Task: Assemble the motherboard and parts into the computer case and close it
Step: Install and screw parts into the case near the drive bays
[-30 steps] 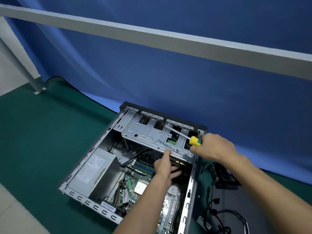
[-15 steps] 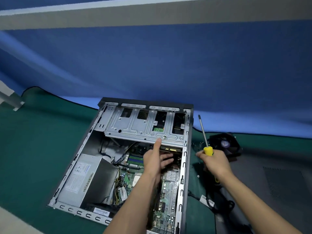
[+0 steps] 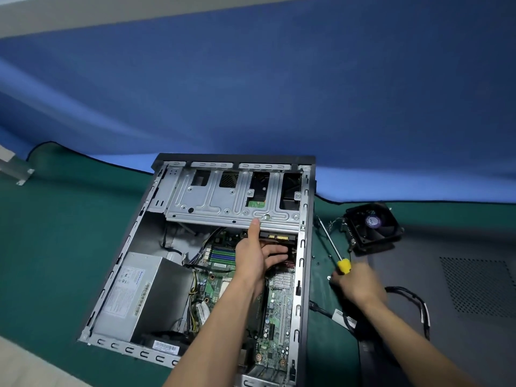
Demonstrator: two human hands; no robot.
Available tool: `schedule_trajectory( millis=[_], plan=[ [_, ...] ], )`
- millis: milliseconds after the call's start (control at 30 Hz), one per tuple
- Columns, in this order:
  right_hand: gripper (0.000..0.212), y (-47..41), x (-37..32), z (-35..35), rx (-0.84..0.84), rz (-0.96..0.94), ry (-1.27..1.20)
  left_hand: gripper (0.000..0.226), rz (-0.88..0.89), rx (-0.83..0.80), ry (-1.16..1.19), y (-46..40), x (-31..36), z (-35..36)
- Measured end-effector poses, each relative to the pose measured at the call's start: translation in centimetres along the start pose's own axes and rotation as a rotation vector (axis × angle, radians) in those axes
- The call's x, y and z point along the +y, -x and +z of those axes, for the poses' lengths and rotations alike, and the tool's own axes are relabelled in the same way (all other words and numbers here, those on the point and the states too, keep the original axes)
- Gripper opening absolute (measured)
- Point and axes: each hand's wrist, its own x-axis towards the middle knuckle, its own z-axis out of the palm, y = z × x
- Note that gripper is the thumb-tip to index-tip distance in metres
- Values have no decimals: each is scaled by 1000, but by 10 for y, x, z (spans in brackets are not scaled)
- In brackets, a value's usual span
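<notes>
Both hands are occupied: the screwdriver (image 3: 332, 248), gripped in the right hand (image 3: 353, 283), has been carried from the drive cage (image 3: 231, 202) down to the mat's screws (image 3: 321, 259), presumably to fetch one, while the left hand (image 3: 258, 255) props the drive underneath, thumb up, fingers extended

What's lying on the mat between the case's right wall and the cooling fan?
Head view: the screwdriver, held by the right hand, and a few loose screws on the green mat.

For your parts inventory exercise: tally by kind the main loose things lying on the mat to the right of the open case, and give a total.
Fan: 1
Screwdriver, held by the right hand: 1
Side panel: 1
Cable bundle: 1
Total: 4
Small screws also lie there, too small to count.
</notes>
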Motion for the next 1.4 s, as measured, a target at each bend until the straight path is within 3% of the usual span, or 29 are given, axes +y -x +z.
schedule_trajectory(
  millis=[400,600,900,1400],
  plan=[
    [33,3,-2,8,99,-39,112,72,20,-7,11,-4,-2,0],
    [19,2,-1,6,49,-40,83,70,22,-26,24,-7,-4,-2],
    [19,1,1,7,19,-68,9,66,22,-49,58,-8,-2,-2],
    [20,4,-2,11,67,-49,98,64,22,-63,79,-8,-2,-3]
  ],
)
